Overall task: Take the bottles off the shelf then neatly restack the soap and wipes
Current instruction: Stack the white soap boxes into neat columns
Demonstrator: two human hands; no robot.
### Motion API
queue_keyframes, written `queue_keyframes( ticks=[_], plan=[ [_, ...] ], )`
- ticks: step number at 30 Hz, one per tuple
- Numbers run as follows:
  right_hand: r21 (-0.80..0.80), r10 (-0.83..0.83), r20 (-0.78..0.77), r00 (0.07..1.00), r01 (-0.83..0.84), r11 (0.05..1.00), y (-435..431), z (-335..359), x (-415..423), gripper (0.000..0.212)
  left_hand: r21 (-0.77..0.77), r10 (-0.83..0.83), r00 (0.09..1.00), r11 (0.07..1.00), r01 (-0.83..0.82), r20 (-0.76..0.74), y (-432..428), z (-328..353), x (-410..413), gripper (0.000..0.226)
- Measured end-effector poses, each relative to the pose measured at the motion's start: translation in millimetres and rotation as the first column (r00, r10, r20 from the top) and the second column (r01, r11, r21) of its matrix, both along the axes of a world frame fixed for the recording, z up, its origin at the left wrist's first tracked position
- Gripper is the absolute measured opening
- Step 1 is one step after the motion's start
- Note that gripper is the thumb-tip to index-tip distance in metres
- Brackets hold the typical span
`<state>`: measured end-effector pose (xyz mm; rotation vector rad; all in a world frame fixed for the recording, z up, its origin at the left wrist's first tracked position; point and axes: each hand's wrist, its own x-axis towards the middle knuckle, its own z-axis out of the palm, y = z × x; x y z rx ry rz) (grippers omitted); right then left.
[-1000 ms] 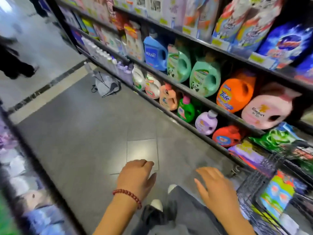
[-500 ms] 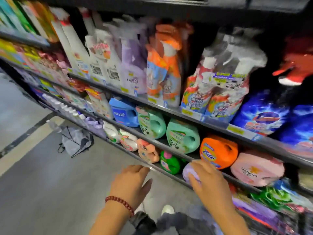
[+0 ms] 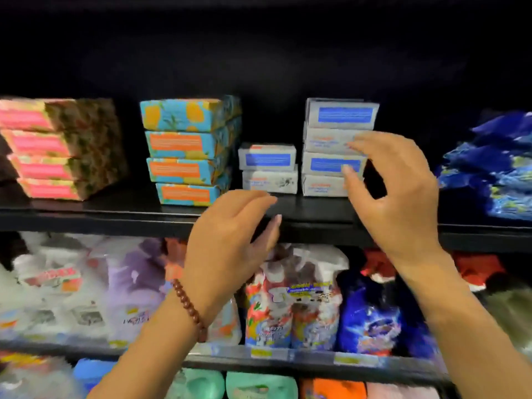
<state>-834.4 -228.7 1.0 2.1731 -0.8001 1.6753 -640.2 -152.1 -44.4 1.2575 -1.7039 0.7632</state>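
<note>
Where the black shelf point(image 3: 86, 220) lies flat, rectangular soap boxes point(image 3: 341, 115) stack.

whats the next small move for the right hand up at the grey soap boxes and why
Probably ease the right hand forward and close it on the tall grey stack to square it up. The hand hovers spread in front of that stack, holding nothing, and its four boxes look staggered, the top one jutting right. The left hand is lower and empty too.

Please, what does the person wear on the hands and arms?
No sleeves or gloves are in view. A bracelet of round reddish-brown beads circles the wrist of the left hand. The right hand and its wrist wear nothing.
</note>
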Motion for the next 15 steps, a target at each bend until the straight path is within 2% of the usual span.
queue_keyframes(
  ticks=[2, 5, 7, 9, 11, 15],
  plan=[
    [0.035, -0.078, -0.038, 0.996, 0.080, 0.996, -24, 22, -2, 0.035, 0.078, 0.002, 1.000, 0.997, -0.003, 0.017, -26, 9, -3, 0.029],
    [0.154, -0.130, -0.193, 0.972, 0.161, 0.975, -55, 45, -2, 0.057, 0.261, 0.029, 0.999, 0.965, -0.035, 0.028, -53, 18, -6, 0.038],
    [0.219, -0.187, -0.367, 0.911, 0.280, 0.935, -70, 56, 1, 0.069, 0.364, 0.069, 0.997, 0.929, -0.073, 0.024, -63, 20, -6, 0.040],
    [0.300, -0.210, -0.471, 0.857, 0.380, 0.875, -78, 62, 4, 0.074, 0.388, 0.094, 0.996, 0.917, -0.087, 0.002, -66, 17, -4, 0.039],
    [0.343, -0.193, -0.434, 0.880, 0.359, 0.868, -80, 63, 8, 0.070, 0.376, 0.092, 0.995, 0.923, -0.077, -0.023, -65, 14, -1, 0.047],
    [0.223, -0.150, -0.246, 0.958, 0.207, 0.953, -77, 51, 12, 0.054, 0.364, 0.080, 0.995, 0.930, -0.051, -0.063, -66, 13, 0, 0.053]
  ],
)
